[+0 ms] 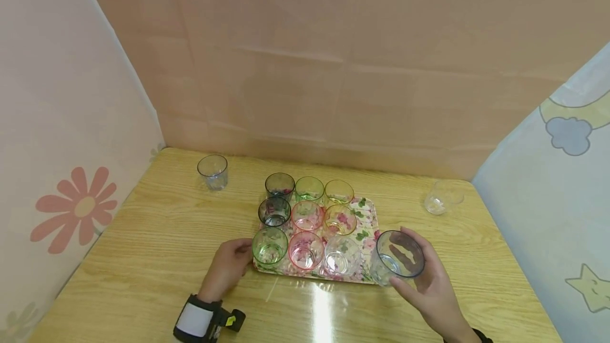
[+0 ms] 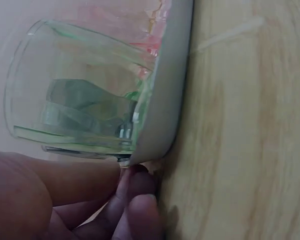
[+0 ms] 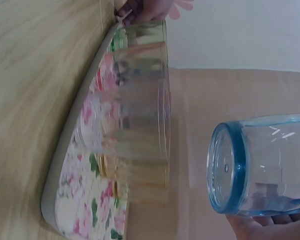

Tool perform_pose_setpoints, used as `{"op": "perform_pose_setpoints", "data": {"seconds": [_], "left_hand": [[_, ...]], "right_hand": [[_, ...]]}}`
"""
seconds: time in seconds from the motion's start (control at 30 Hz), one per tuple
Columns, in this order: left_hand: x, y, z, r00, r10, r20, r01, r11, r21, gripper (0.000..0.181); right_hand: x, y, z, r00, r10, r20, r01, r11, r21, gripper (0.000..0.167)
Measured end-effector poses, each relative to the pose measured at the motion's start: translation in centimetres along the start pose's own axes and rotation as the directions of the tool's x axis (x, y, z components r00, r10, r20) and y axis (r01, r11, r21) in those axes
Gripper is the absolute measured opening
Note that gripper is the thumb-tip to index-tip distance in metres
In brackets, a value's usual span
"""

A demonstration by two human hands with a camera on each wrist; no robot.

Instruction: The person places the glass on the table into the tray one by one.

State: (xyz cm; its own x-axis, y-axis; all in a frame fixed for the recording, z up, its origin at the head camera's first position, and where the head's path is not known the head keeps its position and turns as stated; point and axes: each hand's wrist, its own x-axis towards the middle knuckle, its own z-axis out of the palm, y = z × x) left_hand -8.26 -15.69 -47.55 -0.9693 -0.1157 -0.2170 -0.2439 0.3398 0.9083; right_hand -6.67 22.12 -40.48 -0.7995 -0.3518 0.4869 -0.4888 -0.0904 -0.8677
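Note:
My right hand (image 1: 436,292) grips a blue-tinted glass (image 1: 395,258) and holds it tilted over the right end of a flowered tray (image 1: 367,221). In the right wrist view the glass's thick blue base (image 3: 229,170) is raised off the tray. My left hand (image 1: 227,266) pinches the tray's left edge between thumb and fingers, beside a green glass (image 1: 270,247). On the tray stand several glasses in rows, among them dark (image 1: 275,213), pink (image 1: 306,253), yellow (image 1: 340,221) and clear (image 1: 340,258) ones.
A grey-rimmed glass (image 1: 214,173) stands at the back left of the wooden table (image 1: 162,258). At the back right is a clear glass (image 1: 438,200). Cloth walls (image 1: 310,68) enclose the table's back and sides.

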Motion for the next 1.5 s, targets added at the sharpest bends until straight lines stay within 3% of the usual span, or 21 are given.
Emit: {"op": "perform_pose_setpoints", "data": {"seconds": [0.17, 0.2, 0.4, 0.43, 0.63, 0.8, 0.97, 1.17, 1.5], "left_hand": [[-0.1, -0.1, 0.2, 0.999, 0.037, -0.017, -0.036, 0.998, 0.052, 0.024], [-0.1, -0.1, 0.2, 0.999, 0.043, -0.019, -0.042, 0.997, 0.057, 0.024], [0.0, -0.3, 0.3, 0.999, 0.04, -0.029, -0.037, 0.996, 0.077, 0.024], [0.1, -0.3, 0.3, 0.999, 0.043, -0.03, -0.041, 0.996, 0.08, 0.024], [0.0, -0.2, 0.3, 0.997, 0.056, -0.043, -0.052, 0.996, 0.077, 0.024], [-0.1, -0.3, 0.4, 0.998, 0.044, -0.051, -0.04, 0.997, 0.067, 0.024], [0.0, -0.4, 0.4, 0.998, 0.03, -0.048, -0.027, 0.998, 0.054, 0.025], [0.2, -0.5, 0.5, 0.999, 0.025, -0.046, -0.023, 0.999, 0.039, 0.025], [0.2, -0.5, 0.6, 0.999, 0.02, -0.042, -0.019, 0.999, 0.027, 0.025]], "right_hand": [[0.4, 0.2, -1.3, 0.995, 0.077, -0.061, -0.082, 0.993, -0.085, 0.08], [0.0, 1.7, -2.2, 0.997, 0.064, -0.054, -0.067, 0.996, -0.066, 0.078], [0.7, 2.7, -3.0, 0.99, 0.096, -0.102, -0.113, 0.979, -0.17, 0.075], [1.3, 1.5, -2.4, 0.983, 0.129, -0.13, -0.156, 0.963, -0.22, 0.076], [2.4, 3.2, -2.8, 0.958, 0.222, -0.183, -0.268, 0.919, -0.288, 0.071], [3.6, 5.1, -3.1, 0.919, 0.341, -0.197, -0.39, 0.858, -0.333, 0.074], [5.5, 6.9, -3.4, 0.886, 0.42, -0.199, -0.464, 0.823, -0.329, 0.077], [6.8, 8.7, -3.4, 0.868, 0.464, -0.175, -0.496, 0.826, -0.266, 0.079], [8.1, 10.2, -3.1, 0.837, 0.519, -0.174, -0.547, 0.786, -0.288, 0.078]]}}
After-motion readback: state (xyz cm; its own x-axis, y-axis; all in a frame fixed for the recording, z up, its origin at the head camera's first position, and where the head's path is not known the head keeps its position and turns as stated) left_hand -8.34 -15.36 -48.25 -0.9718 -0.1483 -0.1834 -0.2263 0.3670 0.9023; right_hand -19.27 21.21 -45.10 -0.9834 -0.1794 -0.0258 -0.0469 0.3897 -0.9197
